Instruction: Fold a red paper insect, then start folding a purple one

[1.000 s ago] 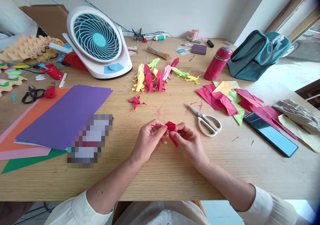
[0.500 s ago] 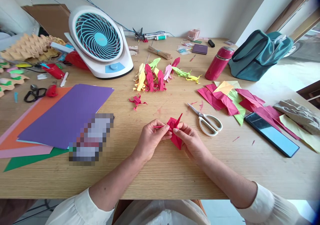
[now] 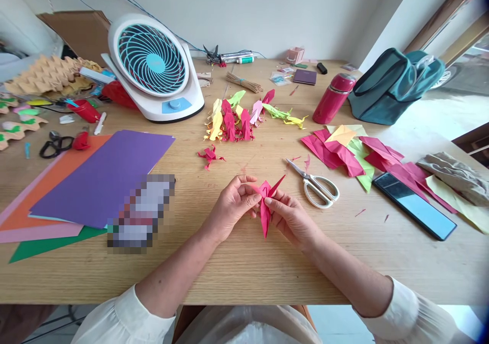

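Observation:
Between my two hands is a red origami piece, with one thin point sticking up to the right and a longer flap hanging down toward me. My left hand pinches its left side between thumb and fingers. From the other side my right hand grips it, thumb pressed near the middle. The fingertips behind the paper are partly hidden. White-handled scissors lie just right of my right hand. Beyond my hands rests a small red folded figure, and behind it a group of colourful origami figures.
At left are stacked coloured paper sheets, a blurred-out flat object and a white fan. To the right are folded paper pieces, a phone, a red flask and a teal bag.
The red paper has turned in my hands: its lower flap now points straight down and looks narrower, and the upper point leans further right. My left fingers have lifted and spread slightly.

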The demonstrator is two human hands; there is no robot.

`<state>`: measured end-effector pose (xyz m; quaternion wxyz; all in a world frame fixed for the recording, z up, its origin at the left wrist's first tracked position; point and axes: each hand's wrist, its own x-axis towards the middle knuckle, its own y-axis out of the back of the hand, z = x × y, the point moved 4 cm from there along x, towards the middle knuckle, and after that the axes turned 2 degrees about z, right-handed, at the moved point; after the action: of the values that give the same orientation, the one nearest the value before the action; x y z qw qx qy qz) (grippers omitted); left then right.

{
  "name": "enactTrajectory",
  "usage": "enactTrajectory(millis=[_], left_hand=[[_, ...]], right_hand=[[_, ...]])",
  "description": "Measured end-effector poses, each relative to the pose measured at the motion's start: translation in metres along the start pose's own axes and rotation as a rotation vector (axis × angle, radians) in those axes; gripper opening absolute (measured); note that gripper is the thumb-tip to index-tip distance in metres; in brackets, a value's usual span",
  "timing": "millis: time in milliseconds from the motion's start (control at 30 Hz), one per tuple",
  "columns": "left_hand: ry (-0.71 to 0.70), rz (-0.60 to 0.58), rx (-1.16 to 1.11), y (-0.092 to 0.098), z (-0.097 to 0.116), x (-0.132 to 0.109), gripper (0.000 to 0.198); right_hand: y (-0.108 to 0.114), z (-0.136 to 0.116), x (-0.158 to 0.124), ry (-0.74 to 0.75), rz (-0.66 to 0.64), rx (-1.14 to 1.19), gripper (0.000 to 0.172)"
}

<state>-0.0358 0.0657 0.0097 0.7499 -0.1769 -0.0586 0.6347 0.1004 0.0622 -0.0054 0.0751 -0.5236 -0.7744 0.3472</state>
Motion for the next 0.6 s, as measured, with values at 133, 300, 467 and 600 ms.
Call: enactTrajectory(millis=[133,300,467,600], left_hand=[[-0.118,-0.114,0.13,0.003,0.004,0.001,0.039],[-0.38,-0.138,0.49,0.01,0.009,0.004,0.019],[-0.429,-0.245,0.538,0.007,0.018,0.001,0.012],[-0.462,-0.243,0.553,0.005,0.023,-0.002,0.011]], right_hand=[[0.004,0.002,-0.003,-0.132,-0.043,0.128,0.032],[0.002,0.004,-0.006,-0.237,-0.133,0.188,0.042],[0.0,0.004,-0.009,-0.264,-0.16,0.164,0.046],[-0.001,0.006,-0.009,-0.286,-0.176,0.209,0.046]])
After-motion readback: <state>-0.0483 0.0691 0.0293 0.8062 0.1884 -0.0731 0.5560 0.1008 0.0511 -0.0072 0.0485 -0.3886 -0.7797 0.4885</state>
